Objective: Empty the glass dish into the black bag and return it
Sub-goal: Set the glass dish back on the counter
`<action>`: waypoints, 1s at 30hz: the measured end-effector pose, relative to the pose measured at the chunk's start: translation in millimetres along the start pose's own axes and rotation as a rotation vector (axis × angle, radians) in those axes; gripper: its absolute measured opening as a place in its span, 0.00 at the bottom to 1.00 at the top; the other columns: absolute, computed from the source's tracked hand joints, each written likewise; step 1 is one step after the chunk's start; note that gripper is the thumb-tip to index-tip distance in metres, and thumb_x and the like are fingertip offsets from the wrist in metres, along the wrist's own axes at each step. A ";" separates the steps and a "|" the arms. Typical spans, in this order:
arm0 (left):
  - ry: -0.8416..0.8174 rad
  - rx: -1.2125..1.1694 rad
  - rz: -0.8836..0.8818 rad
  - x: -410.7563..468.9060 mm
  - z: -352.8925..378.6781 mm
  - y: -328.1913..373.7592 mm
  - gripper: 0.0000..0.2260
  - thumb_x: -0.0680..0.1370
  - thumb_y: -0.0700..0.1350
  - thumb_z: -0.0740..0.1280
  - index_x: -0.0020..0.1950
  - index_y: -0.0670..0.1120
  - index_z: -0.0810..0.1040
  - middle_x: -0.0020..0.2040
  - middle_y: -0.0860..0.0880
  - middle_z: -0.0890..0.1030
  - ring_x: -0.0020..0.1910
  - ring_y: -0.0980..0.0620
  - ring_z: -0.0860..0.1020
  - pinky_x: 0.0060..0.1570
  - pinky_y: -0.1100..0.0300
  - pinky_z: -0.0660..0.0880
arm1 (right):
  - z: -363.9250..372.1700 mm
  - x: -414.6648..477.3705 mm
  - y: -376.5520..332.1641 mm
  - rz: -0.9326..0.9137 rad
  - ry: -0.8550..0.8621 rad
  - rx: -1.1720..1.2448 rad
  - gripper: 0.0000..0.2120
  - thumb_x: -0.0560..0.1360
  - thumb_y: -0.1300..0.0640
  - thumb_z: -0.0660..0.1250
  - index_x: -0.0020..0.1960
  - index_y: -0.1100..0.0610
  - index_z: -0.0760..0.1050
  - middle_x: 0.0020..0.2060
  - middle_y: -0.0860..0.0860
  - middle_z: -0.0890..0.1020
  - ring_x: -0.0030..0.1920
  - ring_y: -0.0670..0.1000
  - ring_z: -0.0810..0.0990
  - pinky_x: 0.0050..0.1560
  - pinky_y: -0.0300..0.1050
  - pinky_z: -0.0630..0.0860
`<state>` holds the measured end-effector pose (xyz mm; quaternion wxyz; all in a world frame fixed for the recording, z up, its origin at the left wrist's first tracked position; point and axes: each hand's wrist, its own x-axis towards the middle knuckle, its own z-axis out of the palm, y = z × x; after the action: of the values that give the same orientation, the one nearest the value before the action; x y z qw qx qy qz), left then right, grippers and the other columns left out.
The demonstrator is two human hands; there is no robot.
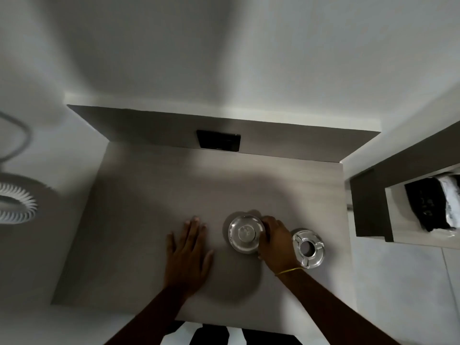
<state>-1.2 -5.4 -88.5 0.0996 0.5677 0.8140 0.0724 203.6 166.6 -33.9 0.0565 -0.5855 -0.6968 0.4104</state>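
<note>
A round glass dish (pixel 242 234) stands on the grey table top (pixel 149 220), right of centre near the front. Some pale bits lie in its middle. My right hand (pixel 275 241) curls around the dish's right rim, fingers on the glass. Flat on the table to the left of the dish rests my left hand (pixel 190 253), fingers spread, holding nothing. A black bag (pixel 428 207) with something white beside it shows in an opening at the far right.
A second round glass piece with a dark centre hole (pixel 308 248) stands just right of my right wrist. A black socket plate (pixel 218 140) is set in the back panel. A white ribbed round object (pixel 15 202) sits at the far left.
</note>
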 end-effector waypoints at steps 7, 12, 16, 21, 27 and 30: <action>0.009 0.015 0.015 0.7 -0.7 0.1 0.31 0.83 0.58 0.60 0.85 0.47 0.67 0.88 0.44 0.61 0.87 0.42 0.56 0.78 0.27 0.58 | -29.9 -13.4 -1.6 -0.069 0.058 -0.040 0.20 0.74 0.49 0.61 0.62 0.55 0.78 0.53 0.56 0.81 0.50 0.61 0.84 0.48 0.54 0.80; 0.026 0.006 0.013 0.7 0.4 -1.0 0.31 0.83 0.57 0.62 0.84 0.48 0.67 0.87 0.45 0.62 0.87 0.43 0.56 0.80 0.28 0.55 | -70.9 -25.1 25.3 0.041 0.103 -0.511 0.33 0.71 0.47 0.75 0.74 0.52 0.72 0.68 0.57 0.77 0.67 0.65 0.76 0.59 0.66 0.79; 0.048 0.002 0.025 1.5 2.2 -2.8 0.30 0.83 0.57 0.62 0.84 0.48 0.68 0.87 0.44 0.62 0.87 0.42 0.57 0.80 0.28 0.54 | -74.0 -32.7 44.1 0.109 -0.041 -0.513 0.47 0.68 0.43 0.79 0.80 0.51 0.62 0.77 0.57 0.66 0.73 0.69 0.70 0.65 0.71 0.77; 0.072 -0.005 0.032 1.1 2.2 -2.7 0.30 0.83 0.57 0.62 0.84 0.48 0.68 0.87 0.44 0.62 0.87 0.42 0.57 0.80 0.29 0.53 | -65.1 -35.3 39.9 0.109 -0.003 -0.535 0.47 0.65 0.47 0.81 0.79 0.52 0.65 0.73 0.61 0.68 0.68 0.72 0.71 0.61 0.73 0.80; 0.082 -0.015 0.032 0.9 3.8 -3.4 0.31 0.83 0.57 0.62 0.84 0.48 0.68 0.87 0.45 0.62 0.87 0.42 0.58 0.80 0.28 0.54 | -67.1 -36.8 21.2 0.147 -0.018 -0.523 0.52 0.61 0.40 0.81 0.79 0.50 0.62 0.71 0.59 0.68 0.68 0.69 0.70 0.59 0.72 0.80; 0.076 -0.014 0.030 1.0 2.6 -3.0 0.31 0.83 0.57 0.62 0.85 0.49 0.67 0.88 0.45 0.62 0.87 0.42 0.57 0.80 0.29 0.53 | -65.6 -35.6 -1.8 0.075 0.022 -0.459 0.47 0.62 0.40 0.80 0.76 0.49 0.64 0.68 0.58 0.69 0.67 0.68 0.71 0.58 0.71 0.81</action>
<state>-3.7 -5.5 -91.8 0.0714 0.5758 0.8082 0.1009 249.9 169.1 24.7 -0.0857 -0.6129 -0.7490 0.2365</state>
